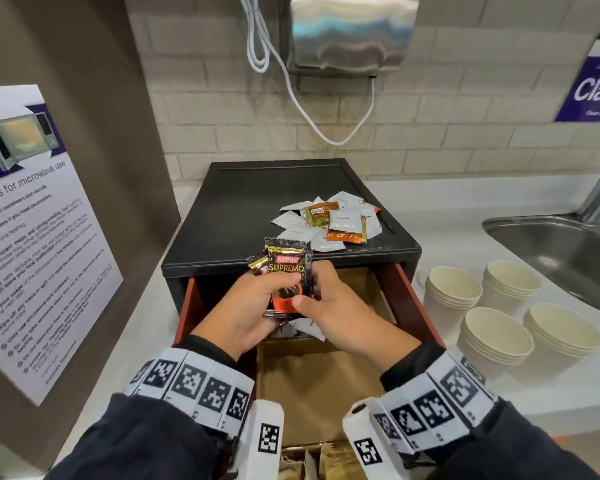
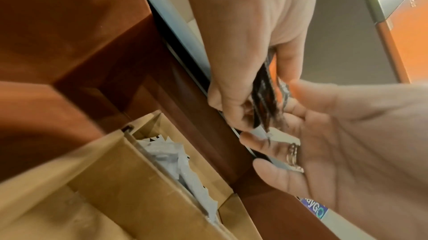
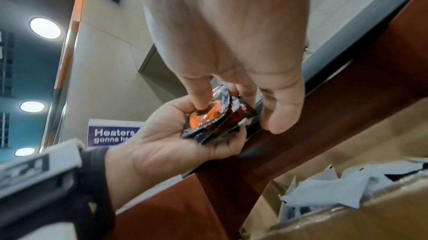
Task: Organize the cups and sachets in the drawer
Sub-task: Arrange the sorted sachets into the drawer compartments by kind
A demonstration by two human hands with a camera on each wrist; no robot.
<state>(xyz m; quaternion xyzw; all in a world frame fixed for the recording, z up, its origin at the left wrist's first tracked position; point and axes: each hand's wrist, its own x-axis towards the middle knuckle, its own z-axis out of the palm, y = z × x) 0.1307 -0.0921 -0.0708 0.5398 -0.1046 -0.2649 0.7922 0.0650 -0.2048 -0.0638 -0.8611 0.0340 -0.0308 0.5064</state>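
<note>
Holding coffee sachets [image 1: 286, 278] above open drawer [image 1: 409, 299]: our left hand [image 1: 246, 310] cups stack, right hand [image 1: 340, 306] pinches it. Few white sachets already in drawer; loose sachet pile [image 1: 329, 220] on cabinet top, cup stacks [image 1: 499, 306] on table at right, unsorted.

Black-orange sachets [image 1: 288, 278] stacked upright (over open drawer [image 1: 407, 299]).

Poster [image 1: 594, 81] text (cut off)
</note>
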